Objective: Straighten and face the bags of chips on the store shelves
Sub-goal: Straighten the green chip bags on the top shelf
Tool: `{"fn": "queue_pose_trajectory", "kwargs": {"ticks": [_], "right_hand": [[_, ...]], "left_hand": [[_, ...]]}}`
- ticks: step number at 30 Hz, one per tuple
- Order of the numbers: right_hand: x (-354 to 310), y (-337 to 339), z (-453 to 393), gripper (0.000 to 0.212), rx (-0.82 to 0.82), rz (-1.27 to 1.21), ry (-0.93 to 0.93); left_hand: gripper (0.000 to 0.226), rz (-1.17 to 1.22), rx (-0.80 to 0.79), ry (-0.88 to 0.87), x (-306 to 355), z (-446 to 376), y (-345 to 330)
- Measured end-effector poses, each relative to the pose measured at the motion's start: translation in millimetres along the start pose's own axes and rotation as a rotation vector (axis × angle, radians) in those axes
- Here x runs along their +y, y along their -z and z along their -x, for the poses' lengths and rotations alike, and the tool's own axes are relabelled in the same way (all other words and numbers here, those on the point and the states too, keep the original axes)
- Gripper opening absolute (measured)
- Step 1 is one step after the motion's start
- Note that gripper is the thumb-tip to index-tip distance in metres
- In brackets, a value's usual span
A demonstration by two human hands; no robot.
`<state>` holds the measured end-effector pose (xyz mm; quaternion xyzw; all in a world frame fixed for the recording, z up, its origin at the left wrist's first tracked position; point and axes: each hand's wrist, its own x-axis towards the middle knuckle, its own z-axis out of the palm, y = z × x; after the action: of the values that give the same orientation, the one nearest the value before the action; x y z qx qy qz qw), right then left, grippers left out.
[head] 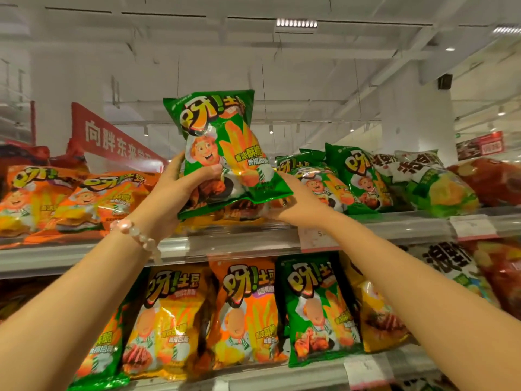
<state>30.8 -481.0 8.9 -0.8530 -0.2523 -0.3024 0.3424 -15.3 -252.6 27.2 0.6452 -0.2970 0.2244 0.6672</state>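
Gripping the green bag point(222, 153) with left hand point(180, 190) and right hand point(296, 204), we should seat it upright, label forward, on the top shelf point(248, 244).

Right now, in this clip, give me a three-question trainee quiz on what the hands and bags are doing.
1. True or false: the raised green bag shows its printed front to the camera.
2. Which wrist wears the bead bracelet? A) left B) right
3. Fill in: the bags lying left of the left hand on the top shelf are mostly ____ in colour.

Key: 1 true; 2 A; 3 orange. The right hand supports the bag's lower corner.
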Motion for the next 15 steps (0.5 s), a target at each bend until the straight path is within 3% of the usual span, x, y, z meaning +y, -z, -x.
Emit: {"fn": "queue_pose_trajectory", "kwargs": {"ticks": [2,5,8,11,15], "right_hand": [[2.5,21.7,3.8,0.063,0.043,-0.048,-0.007],[3.1,56.1,14.5,0.051,0.240,-0.194,-0.034],[3.0,83.3,22.0,0.037,0.314,-0.364,-0.056],[3.5,104.1,27.3,0.045,0.243,-0.388,-0.065],[14.4,124.6,32.9,0.078,0.111,-0.273,-0.098]], "left_hand": [[0.080,-0.006,-0.006,0.002,-2.5,-4.8,-13.5],[0.076,0.006,-0.006,0.013,-5.2,-8.8,-38.6],[0.058,0.005,-0.013,0.026,-9.8,-12.3,-65.4],[0.047,0.004,-0.037,0.027,-15.5,-17.5,-95.4],[0.074,-0.020,-0.070,0.020,-21.4,-21.5,-139.6]]}}
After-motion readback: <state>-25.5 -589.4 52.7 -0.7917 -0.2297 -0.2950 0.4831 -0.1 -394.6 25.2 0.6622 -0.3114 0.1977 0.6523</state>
